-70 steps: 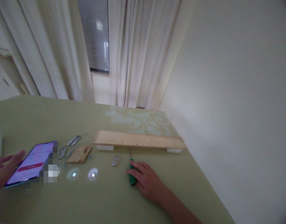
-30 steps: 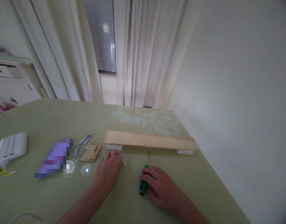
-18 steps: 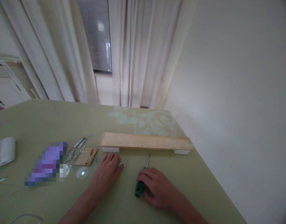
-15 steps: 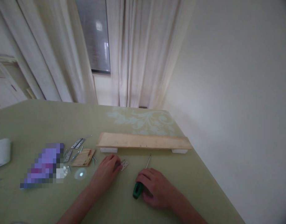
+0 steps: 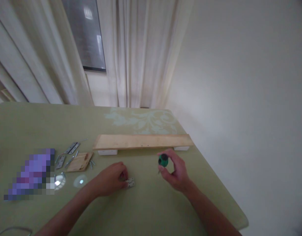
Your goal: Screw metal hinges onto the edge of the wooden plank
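My left hand (image 5: 113, 178) is closed on a small metal hinge (image 5: 130, 182), with the hinge's holed plate showing past the fingertips, low over the table. In my right hand (image 5: 177, 170) is a screwdriver (image 5: 163, 160); thumb and fingers wrap its green and black handle, whose end faces me. Most of its shaft is hidden, with only a short bit showing below the handle. Beyond both hands lies a long wooden board (image 5: 143, 141) resting on two white blocks (image 5: 108, 152). Two small dark holes or marks show near the board's front edge.
Left of the board lie a small wooden piece (image 5: 78, 162), several screws (image 5: 92, 163) and more metal hinges (image 5: 73, 147). A blurred purple packet (image 5: 30, 173) is further left. The green table (image 5: 146, 209) ends along a slanting right edge near the wall.
My right hand has lifted the screwdriver and turned it from lying point-away to handle end towards me. My left hand has turned the hinge slightly. The view has shifted a little.
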A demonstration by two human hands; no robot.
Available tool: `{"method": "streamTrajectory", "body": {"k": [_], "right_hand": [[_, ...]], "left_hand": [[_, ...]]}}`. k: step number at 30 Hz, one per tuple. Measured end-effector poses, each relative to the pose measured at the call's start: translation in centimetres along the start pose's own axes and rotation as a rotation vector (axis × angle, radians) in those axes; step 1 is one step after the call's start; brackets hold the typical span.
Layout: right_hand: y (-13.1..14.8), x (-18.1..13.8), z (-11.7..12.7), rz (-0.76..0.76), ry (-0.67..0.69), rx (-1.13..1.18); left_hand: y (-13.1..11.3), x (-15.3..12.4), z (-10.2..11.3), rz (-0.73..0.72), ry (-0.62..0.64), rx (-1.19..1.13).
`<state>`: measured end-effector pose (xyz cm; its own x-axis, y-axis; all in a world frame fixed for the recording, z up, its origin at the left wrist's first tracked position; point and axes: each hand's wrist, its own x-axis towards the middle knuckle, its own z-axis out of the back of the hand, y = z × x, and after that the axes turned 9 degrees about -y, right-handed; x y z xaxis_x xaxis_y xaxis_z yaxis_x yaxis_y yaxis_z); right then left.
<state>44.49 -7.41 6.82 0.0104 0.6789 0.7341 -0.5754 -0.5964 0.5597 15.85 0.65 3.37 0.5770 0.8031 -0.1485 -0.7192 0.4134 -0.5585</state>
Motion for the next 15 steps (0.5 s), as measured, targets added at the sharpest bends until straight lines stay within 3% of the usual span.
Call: {"method": "streamTrajectory", "body": {"k": [4,9,12,15], "right_hand": [[2.6,4.8,1.6,-0.105,-0.087,0.119],[6.8,10.4,2.7,-0.026,-0.216,0.214],[7.6,11.8,2.5,0.002,-0.316,0.297],[6.8,12.0,2.0,-0.006,-0.325,0.277]], "left_hand": [[-0.5,0.1,0.4,0.024,0.043,0.038],[-1.5,0.4,-0.1,0.024,0.071,-0.014],[-2.4,1.1,0.8,-0.038,0.021,-0.114],[-3.8,2.2,3.2,-0.086,-0.111,-0.210]]}}
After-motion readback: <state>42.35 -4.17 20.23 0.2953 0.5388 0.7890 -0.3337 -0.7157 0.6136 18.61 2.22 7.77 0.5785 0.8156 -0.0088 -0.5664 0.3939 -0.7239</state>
